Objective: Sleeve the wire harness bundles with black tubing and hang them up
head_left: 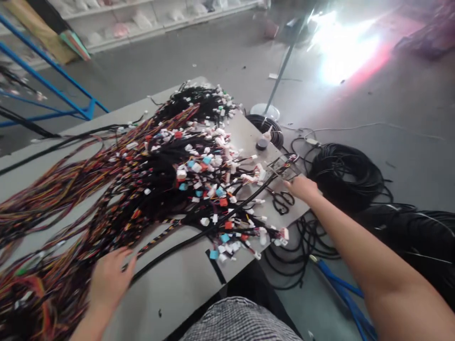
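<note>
My left hand [111, 274] is over the near edge of the wire bundles, its thumb and fingers bent with a gap between them. Beside the thumb runs a long black-sleeved cable [199, 236], and a taped wire branch [161, 236] ends at the fingertips. My right hand [302, 188] is closed at the table's right edge, near the cable's far end, where loose coloured wires [289, 161] show. What its fingers grip is hidden. Black-handled scissors [283, 204] lie just left of it. Many wire harnesses [152, 180] with white, blue and orange connectors [220, 192] cover the table.
The grey table [170, 289] ends at the right, with a dark round object [262, 144] near that edge. Coils of black tubing [346, 173] lie on the floor beyond. A blue metal frame [60, 94] stands at the left, and shelves [142, 23] line the back.
</note>
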Available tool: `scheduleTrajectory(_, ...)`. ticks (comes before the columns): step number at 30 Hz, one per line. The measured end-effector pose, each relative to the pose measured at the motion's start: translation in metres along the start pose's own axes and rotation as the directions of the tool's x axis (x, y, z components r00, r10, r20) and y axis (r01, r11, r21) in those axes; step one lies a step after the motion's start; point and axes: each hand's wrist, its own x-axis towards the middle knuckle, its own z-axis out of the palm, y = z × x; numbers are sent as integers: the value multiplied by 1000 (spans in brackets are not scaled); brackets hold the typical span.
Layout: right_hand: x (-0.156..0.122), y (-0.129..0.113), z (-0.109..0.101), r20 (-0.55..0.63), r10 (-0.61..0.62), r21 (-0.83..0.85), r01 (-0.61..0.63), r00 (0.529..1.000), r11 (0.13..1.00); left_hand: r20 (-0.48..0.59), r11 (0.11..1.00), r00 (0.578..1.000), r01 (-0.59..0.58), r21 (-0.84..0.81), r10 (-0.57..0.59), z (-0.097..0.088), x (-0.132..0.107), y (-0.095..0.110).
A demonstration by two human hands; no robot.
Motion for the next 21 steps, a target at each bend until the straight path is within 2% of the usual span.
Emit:
scheduleTrajectory(1,6,4,0,32,-64,0,64,997,998,-12,998,998,-68,-7,68,31,25,34)
scheduleTrajectory(2,10,7,1,58,-126,24,125,990,992,23,989,992,-126,-83,128,60,51,73)
scheduleTrajectory(5,19,18,7,138,-225,181,199,964,963,118,892,948,-229,-391,295,139,122,200)
scheduleTrajectory(7,26,26,11,229,-223,289,153,948,945,167,800,911,-231,-554,378,182,158,272)
scheduleTrajectory(9,29,40,10,305,-232,392,100,924,915,211,776,918,-143,-614,337,219,188,323)
scheduleTrajectory(11,21,64,5,338,-239,455,65,910,888,305,795,936,48,-605,176,251,214,353)
scheduleTrajectory(12,12,79,2,350,-248,466,62,903,883,384,789,920,177,-588,79,264,226,361)
scheduleTrajectory(13,0,96,-1,361,-253,473,58,898,879,486,758,874,320,-569,-4,276,238,367)
scheduleTrajectory(14,-15,114,-2,370,-249,481,45,895,875,608,696,793,462,-550,-47,286,249,371)
scheduleTrajectory(15,-31,129,0,384,-242,494,23,891,869,727,611,686,592,-525,-41,293,258,373)
scheduleTrajectory(17,-62,147,14,398,-199,534,-50,896,844,880,430,470,783,-450,66,303,273,377)
scheduleTrajectory(18,-75,149,27,401,-182,546,-75,898,834,907,363,400,832,-420,133,306,278,378)
scheduleTrajectory(19,-86,144,42,395,-172,540,-77,902,838,912,321,365,855,-408,185,308,281,379)
scheduleTrajectory(21,-97,123,75,365,-162,457,-25,917,889,906,299,364,859,-417,216,310,283,380)
